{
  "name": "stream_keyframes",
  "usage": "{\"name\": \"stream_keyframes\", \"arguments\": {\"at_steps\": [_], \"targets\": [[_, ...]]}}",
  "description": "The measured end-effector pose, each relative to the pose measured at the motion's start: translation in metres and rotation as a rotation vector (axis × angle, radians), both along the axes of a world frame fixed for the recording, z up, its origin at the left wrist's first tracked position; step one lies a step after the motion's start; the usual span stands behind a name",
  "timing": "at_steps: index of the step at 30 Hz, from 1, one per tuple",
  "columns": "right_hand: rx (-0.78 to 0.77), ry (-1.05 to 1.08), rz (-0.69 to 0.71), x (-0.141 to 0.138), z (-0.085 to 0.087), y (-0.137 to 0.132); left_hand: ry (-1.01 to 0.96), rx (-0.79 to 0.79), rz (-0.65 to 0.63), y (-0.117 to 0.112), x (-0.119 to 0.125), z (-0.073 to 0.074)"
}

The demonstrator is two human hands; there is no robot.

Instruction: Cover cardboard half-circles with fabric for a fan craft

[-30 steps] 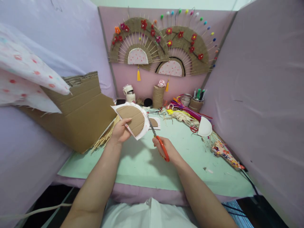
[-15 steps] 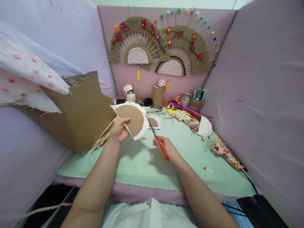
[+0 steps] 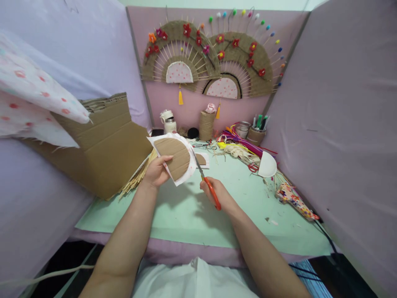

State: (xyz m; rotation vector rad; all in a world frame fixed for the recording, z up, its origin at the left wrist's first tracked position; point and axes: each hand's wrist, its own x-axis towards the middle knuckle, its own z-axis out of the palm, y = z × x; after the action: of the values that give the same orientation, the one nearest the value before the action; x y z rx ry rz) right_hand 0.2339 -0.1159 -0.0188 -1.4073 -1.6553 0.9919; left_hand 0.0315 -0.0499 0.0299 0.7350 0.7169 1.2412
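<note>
My left hand (image 3: 158, 170) is closed on a brown cardboard semicircle (image 3: 174, 156) backed by white spotted fabric, held up above the green table (image 3: 186, 211). My right hand (image 3: 217, 194) grips orange-handled scissors (image 3: 207, 182). Their blades point up and left and meet the fabric's right edge beside the cardboard. Both forearms reach in from the bottom of the view.
A large folded cardboard sheet (image 3: 105, 145) and a bundle of thin sticks (image 3: 139, 176) lie at the left. At the back stand a twine spool (image 3: 206, 126), a jar (image 3: 169, 122), a pen cup (image 3: 256, 133), coloured cords and a white half-disc (image 3: 267, 165). A patterned glue gun (image 3: 294, 202) lies at the right.
The cardboard piece and scissors have shifted slightly; the hands stay in almost the same place.
</note>
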Motion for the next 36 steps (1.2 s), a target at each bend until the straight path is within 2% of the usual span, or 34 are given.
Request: {"name": "stream_keyframes", "arguments": {"at_steps": [11,22,36], "targets": [[-0.011,0.049,-0.035,0.001,-0.008,0.001,-0.027,0.018,-0.015,-0.001,0.001,0.001],[-0.003,0.015,0.001,0.0,0.005,-0.003,-0.008,0.038,-0.002,0.0,-0.002,0.0],[-0.012,0.068,0.039,0.0,0.006,-0.005,0.035,0.062,-0.046,-0.004,0.0,-0.002]]}}
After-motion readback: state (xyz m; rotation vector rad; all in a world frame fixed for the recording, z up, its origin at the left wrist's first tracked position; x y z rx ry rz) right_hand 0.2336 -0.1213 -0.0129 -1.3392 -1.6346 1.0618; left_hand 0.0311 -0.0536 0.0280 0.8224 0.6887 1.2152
